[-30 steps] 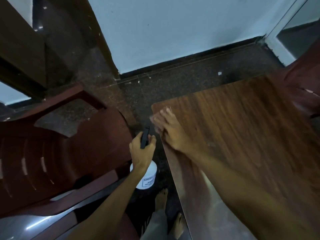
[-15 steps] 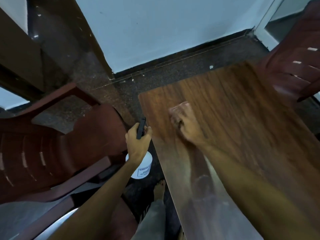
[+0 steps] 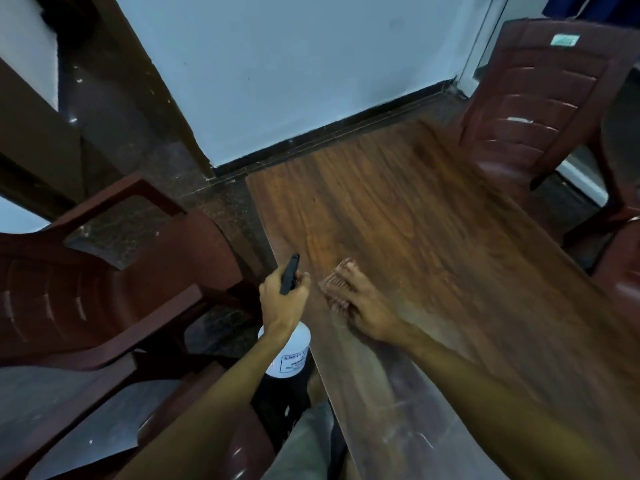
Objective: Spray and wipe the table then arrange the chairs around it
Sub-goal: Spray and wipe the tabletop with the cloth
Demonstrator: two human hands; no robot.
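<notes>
Right hand [image 3: 360, 306]: slid back from the far corner of the table [image 3: 433, 237], now lower along its left edge.
Chair [image 3: 530, 98]: now seen whole, upper right of the frame.

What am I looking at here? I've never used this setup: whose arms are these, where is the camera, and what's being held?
There is no machine: a person works with bare hands, and the single picture comes from a camera worn on the head, looking down. The left hand grips a white spray bottle by its black trigger head, beside the table's edge. The right hand presses a small brownish wiping cloth, blurred, onto the wooden table. One dark red plastic chair stands on the left, a second chair at the far right.
</notes>
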